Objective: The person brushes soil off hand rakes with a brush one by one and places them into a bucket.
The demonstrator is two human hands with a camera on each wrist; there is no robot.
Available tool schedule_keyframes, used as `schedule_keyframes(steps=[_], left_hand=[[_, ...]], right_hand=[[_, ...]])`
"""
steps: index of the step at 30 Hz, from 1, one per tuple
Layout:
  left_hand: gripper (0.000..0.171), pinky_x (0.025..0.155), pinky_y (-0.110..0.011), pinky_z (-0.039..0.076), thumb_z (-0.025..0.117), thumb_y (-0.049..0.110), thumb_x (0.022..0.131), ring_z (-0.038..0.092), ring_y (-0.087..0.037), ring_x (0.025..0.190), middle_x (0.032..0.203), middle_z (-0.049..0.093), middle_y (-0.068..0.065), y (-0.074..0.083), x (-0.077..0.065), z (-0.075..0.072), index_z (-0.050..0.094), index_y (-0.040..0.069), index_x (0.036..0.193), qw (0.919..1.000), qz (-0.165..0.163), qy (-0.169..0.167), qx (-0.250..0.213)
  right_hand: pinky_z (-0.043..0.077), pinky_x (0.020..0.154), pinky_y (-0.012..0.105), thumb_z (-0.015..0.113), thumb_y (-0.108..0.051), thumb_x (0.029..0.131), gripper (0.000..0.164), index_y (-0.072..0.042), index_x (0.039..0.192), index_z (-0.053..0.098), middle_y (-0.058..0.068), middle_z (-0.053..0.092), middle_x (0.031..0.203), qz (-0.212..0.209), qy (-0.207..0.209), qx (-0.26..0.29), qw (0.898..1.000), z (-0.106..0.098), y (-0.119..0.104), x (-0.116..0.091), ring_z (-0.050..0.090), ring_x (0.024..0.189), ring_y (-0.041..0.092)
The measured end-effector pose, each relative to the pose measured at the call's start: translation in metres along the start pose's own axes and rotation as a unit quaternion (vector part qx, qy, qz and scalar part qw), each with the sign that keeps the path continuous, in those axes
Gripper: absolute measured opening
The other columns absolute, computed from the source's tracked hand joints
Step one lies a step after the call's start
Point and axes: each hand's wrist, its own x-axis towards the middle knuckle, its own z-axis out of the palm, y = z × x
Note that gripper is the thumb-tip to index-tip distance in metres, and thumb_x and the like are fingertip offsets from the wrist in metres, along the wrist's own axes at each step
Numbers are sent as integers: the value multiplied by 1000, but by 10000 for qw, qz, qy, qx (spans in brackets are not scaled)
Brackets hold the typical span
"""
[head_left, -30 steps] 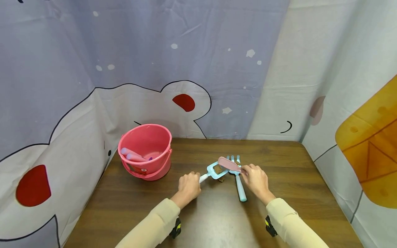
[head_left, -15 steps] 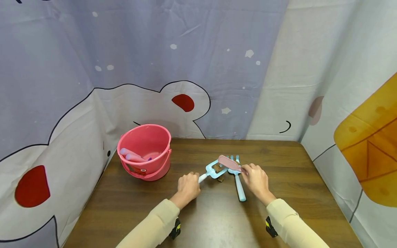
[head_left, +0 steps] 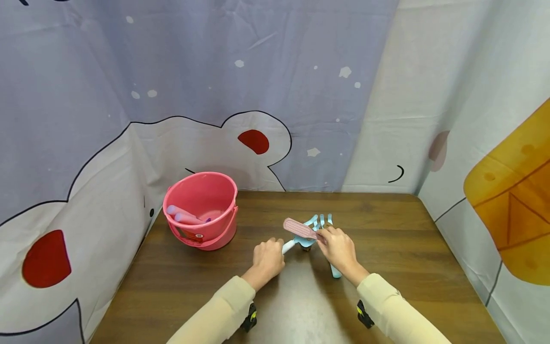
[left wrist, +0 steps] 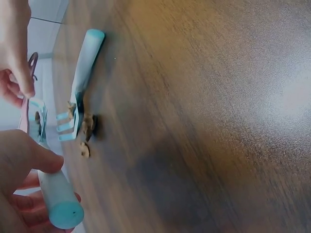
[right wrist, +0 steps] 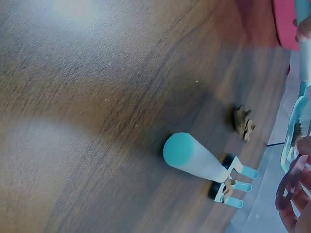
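My left hand [head_left: 268,258] grips the white handle of a light-blue pronged garden tool [left wrist: 58,194], its head raised over the table. In my right hand [head_left: 337,248] is a pink brush [head_left: 299,228], pinched near its handle end. The brush lies across the tool's head in the head view; the right wrist view shows its bristles [right wrist: 305,119] against the head. Below, a light-blue garden fork [left wrist: 86,63] rests on the table with a brown crumpled bit on its tines. Brown clumps [right wrist: 242,124] lie beside it.
A pink bucket [head_left: 202,200] stands on the left of the wooden table [head_left: 378,229], with pink and purple handles [head_left: 186,216] leaning inside. Patterned curtains [head_left: 193,67] hang behind the table and along both sides.
The brush has moved left across the garden tool's head, with my right hand following it. My left hand has shifted slightly right, and the tool's head has turned.
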Motion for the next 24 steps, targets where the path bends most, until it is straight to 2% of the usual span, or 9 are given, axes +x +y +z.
schedule_keyframes(steps=[10,24], left_hand=[[17,43,-36,40,70,21,71,56,-24,53,66,52,-1,-7,3,-3,59,11,79,9998,-211,6,8],[19,47,-37,43,72,21,71,58,-27,56,68,54,-3,-21,8,-7,61,10,82,9982,-586,58,-96]], right_hand=[[48,53,38,79,-17,68,22,-15,87,70,2,64,77,313,-272,-64,9991,-3,8,-6,59,65,23],[46,49,39,77,-18,70,17,-16,86,70,1,62,74,496,-247,-225,9982,-8,20,-12,58,63,24]])
